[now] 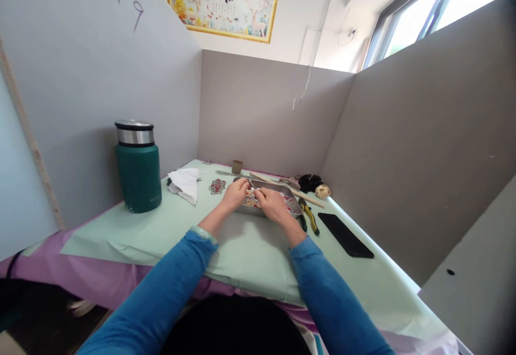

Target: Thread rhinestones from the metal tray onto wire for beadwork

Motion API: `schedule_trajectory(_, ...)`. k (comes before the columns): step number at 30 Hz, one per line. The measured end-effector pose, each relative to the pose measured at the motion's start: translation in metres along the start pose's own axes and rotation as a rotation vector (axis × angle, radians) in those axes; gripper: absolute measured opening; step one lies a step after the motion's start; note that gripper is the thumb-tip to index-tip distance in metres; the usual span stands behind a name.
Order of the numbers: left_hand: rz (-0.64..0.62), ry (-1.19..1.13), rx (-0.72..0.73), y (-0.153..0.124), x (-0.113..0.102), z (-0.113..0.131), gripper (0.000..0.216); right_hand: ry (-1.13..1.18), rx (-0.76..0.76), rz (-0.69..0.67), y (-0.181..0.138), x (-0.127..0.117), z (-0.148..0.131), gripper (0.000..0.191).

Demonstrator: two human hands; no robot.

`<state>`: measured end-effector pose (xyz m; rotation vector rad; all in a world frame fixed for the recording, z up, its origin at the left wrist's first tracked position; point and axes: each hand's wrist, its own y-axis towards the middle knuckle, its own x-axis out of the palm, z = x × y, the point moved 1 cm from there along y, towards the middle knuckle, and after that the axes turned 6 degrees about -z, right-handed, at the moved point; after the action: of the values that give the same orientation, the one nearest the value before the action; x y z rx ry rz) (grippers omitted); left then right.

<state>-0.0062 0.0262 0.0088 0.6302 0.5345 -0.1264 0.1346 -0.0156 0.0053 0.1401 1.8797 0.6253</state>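
Both my hands are closed in a pinch above a shallow metal tray of small red, white and tan pieces. My left hand is over the tray's left side, and what its fingertips grip is too small to make out. My right hand, just to the right, pinches a thin metal tool that points toward the left fingertips. A cluster of red and silvery beads lies left of the tray. Yellow-and-black pliers rest by the tray's right end, partly beside another dark-green handle.
A green thermos stands at the left, near a white tissue. A black phone lies at the right. Behind the tray are a small brown cup, wooden sticks, a black bundle and a round beige object. Grey partitions enclose the table.
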Motion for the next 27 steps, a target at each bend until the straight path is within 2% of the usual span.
schedule_trajectory(6, 0.044, 0.285, 0.004, -0.0026, 0.0040, -0.0062, 0.023, -0.007, 0.030, -0.050, 0.0018, -0.0028, -0.0024, 0.044)
schedule_trajectory(10, 0.068, 0.342, 0.003, -0.0030, 0.0069, -0.0086, 0.026, -0.024, 0.060, -0.029, 0.0020, 0.0001, -0.0029, 0.044)
schedule_trajectory(18, -0.012, 0.059, 0.003, -0.0007, 0.0047, -0.0037, 0.027, -0.044, 0.104, 0.001, 0.0016, -0.0013, 0.0014, 0.042)
schedule_trajectory(27, -0.039, -0.217, -0.055, 0.0003, 0.0011, -0.0027, 0.025, -0.008, 0.010, 0.017, -0.0022, -0.0022, 0.0029, 0.041)
